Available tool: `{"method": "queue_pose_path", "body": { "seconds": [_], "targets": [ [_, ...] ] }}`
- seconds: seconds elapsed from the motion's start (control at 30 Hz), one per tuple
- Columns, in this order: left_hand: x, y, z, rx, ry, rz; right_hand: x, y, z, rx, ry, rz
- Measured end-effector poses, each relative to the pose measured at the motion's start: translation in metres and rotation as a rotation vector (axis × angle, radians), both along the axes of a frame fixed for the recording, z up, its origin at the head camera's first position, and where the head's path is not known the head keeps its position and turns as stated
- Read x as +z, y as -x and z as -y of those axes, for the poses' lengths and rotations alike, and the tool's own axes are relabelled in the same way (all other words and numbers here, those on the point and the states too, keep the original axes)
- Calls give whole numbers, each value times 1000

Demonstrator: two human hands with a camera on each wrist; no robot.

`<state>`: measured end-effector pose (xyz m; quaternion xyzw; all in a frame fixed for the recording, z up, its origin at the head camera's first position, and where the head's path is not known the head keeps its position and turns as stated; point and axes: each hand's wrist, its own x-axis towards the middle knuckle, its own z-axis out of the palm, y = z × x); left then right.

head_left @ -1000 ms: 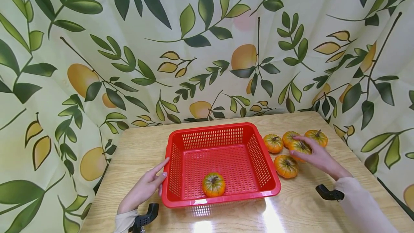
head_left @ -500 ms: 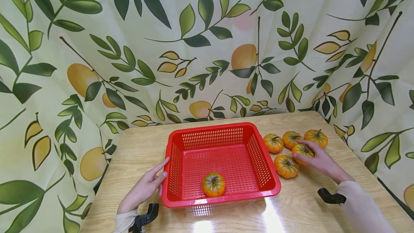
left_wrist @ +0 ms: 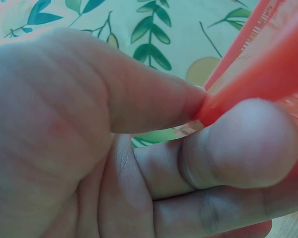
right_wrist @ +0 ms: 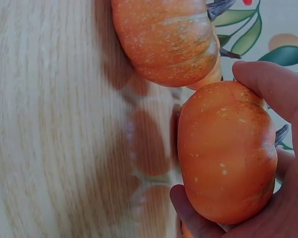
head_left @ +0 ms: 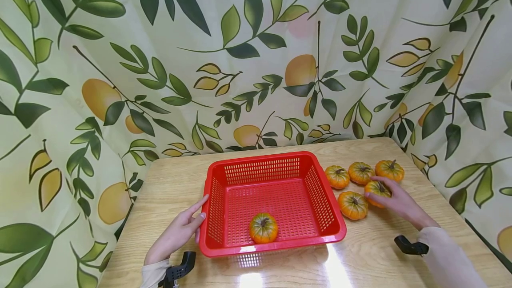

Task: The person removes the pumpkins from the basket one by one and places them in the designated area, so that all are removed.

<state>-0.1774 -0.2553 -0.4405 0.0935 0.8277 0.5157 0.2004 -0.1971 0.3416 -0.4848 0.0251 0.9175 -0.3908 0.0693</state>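
A red plastic basket [head_left: 276,248] with slatted sides stands on the table, one small orange pumpkin [head_left: 263,228] lying in its front part. My left hand [head_left: 176,234] holds the basket's left rim; in the left wrist view the thumb and a finger meet the red edge [left_wrist: 228,94]. To the right of the basket, my right hand [head_left: 396,197] grips a pumpkin [head_left: 376,191], its thumb and fingers on opposite sides, as the right wrist view shows with the pumpkin [right_wrist: 226,153] close to the tabletop. Whether it touches the table is hard to tell.
Around the held pumpkin sit several more: one pumpkin [head_left: 337,177] beside the basket wall, another pumpkin [head_left: 353,205] in front, one pumpkin [head_left: 361,172] behind and a pumpkin [head_left: 390,170] at the far right. A leaf-patterned cloth [head_left: 256,79] hangs behind the wooden table [head_left: 176,181].
My right hand has shifted a little to the right with the pumpkin, away from the neighbouring ones. The left hand and the basket have stayed in place.
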Motion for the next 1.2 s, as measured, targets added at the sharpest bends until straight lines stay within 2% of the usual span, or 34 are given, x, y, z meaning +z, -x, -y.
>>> {"method": "queue_pose_path", "body": {
  "seconds": [0.63, 0.97, 1.2],
  "targets": [
    [0, 1, 0, 1, -9, 20, -10, 0, -4, -24, 2, 40],
    [0, 1, -1, 8, 1, 14, -18, -2, -5, -15, -28, -20],
    [-1, 0, -1, 21, 9, 14, -19, -1, -4, -19, -13, -18]
  ]
}}
